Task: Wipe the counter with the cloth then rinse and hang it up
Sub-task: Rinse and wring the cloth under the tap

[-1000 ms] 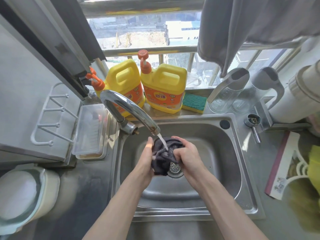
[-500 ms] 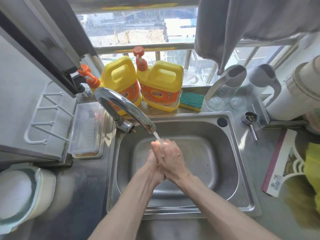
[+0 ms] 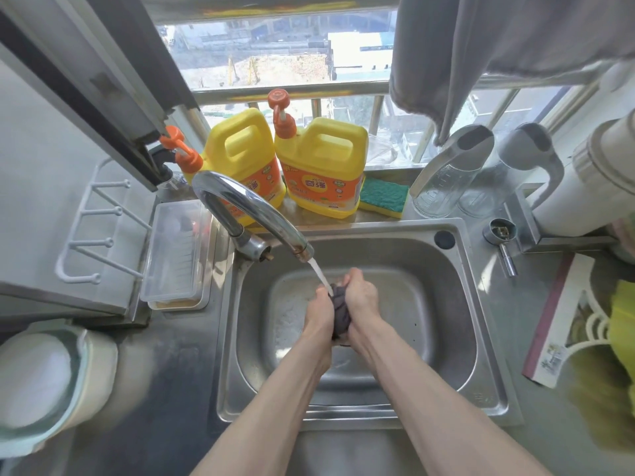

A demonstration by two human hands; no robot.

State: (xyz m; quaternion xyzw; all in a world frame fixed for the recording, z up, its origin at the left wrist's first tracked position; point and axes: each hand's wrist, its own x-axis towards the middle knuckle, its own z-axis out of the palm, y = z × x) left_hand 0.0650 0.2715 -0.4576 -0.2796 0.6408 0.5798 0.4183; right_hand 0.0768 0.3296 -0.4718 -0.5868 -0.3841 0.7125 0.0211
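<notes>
Left hand: your left hand (image 3: 319, 312) is closed around the near-left side of the dark grey bunched cloth (image 3: 340, 312), fingers curled tight against it.
Right hand: your right hand (image 3: 360, 300) is closed on the same cloth from the other side, knuckles up, pressed close to the left hand.
Cloth: it sits squeezed between both your palms, over the middle of the stainless steel sink basin (image 3: 429, 304), with a tail hanging below your wrists.
Water: a thin white stream (image 3: 319, 273) falls from the curved chrome tap (image 3: 247, 207) and lands where your hands meet at the cloth's top.
Beyond your hands: two yellow detergent jugs with orange pump tops (image 3: 319, 166) and a green-and-yellow sponge (image 3: 383, 199) stand on the ledge.
Above your right hand: a grey fabric (image 3: 481, 46) hangs at the window.
</notes>
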